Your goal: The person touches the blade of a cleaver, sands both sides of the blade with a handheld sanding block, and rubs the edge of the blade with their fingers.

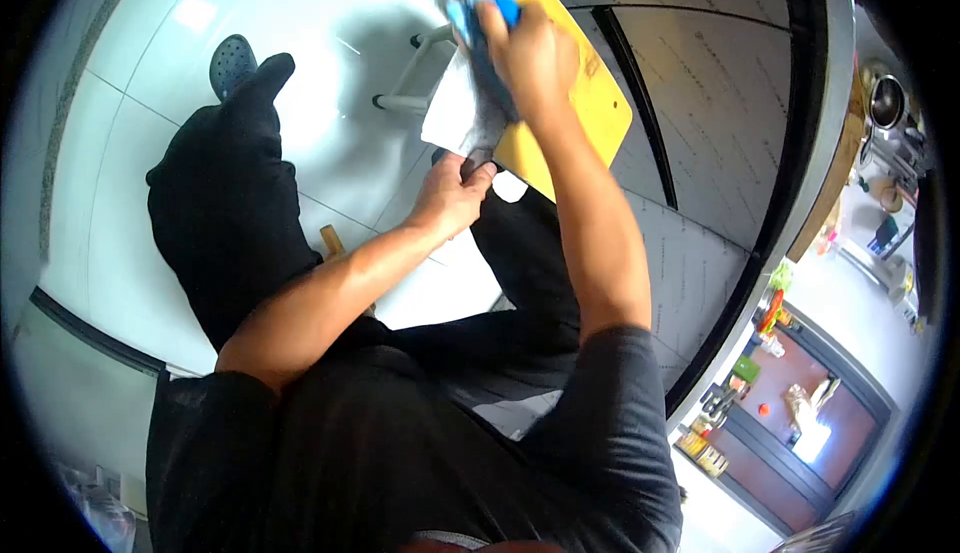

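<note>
My left hand [456, 193] is closed around the dark handle [480, 162] of a cleaver. Its broad, bright blade [455, 108] points away from me, beside a yellow stool seat [603, 103]. My right hand [530, 53] grips a blue-and-grey cloth [478, 8] at the far end of the blade. Motion blurs the cloth, and a dark strip hangs below that hand along the blade. Part of the blade is covered by the cloth and the right hand.
White floor tiles [300, 143] lie beneath my legs, and a dark clog [232, 65] is on one foot. Film-covered cabinet panels [690, 103] stand right of the stool. A metal counter edge [815, 153] runs along the right, with bowls [886, 101] and kitchen goods beyond.
</note>
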`<action>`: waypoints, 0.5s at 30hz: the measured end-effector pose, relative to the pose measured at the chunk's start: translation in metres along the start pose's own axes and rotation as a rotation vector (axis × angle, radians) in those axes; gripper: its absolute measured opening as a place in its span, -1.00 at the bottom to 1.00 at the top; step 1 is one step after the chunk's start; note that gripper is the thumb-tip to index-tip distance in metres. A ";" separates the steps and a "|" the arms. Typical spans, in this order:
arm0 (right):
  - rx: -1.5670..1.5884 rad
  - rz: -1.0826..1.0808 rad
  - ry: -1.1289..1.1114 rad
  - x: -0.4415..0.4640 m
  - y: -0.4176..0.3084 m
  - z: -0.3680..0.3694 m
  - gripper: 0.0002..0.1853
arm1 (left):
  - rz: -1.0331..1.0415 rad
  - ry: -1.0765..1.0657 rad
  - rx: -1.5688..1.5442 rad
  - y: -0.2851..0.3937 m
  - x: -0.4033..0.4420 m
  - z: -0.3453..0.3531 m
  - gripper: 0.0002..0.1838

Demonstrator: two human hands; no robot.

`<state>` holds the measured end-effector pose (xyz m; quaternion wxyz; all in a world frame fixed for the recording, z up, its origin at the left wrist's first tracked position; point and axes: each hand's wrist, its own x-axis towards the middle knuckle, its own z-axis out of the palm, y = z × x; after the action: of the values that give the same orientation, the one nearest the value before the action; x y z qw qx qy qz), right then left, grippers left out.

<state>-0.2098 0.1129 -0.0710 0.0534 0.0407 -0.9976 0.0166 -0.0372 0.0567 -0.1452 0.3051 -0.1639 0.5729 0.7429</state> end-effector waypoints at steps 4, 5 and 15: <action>0.057 -0.006 -0.080 -0.007 0.006 -0.012 -0.35 | -0.102 -0.052 -0.105 0.021 -0.011 -0.003 -0.72; 0.016 0.033 -0.130 -0.033 0.014 -0.014 -0.34 | -0.078 -0.036 -0.113 0.018 -0.009 0.000 -0.71; 0.024 -0.060 -0.029 -0.008 0.009 -0.004 -0.38 | -0.121 -0.037 -0.109 0.030 -0.019 -0.003 -0.66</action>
<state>-0.2025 0.1231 -0.0681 0.0392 0.0715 -0.9963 0.0263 -0.0420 0.0444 -0.1126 0.3504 -0.2006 0.5151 0.7561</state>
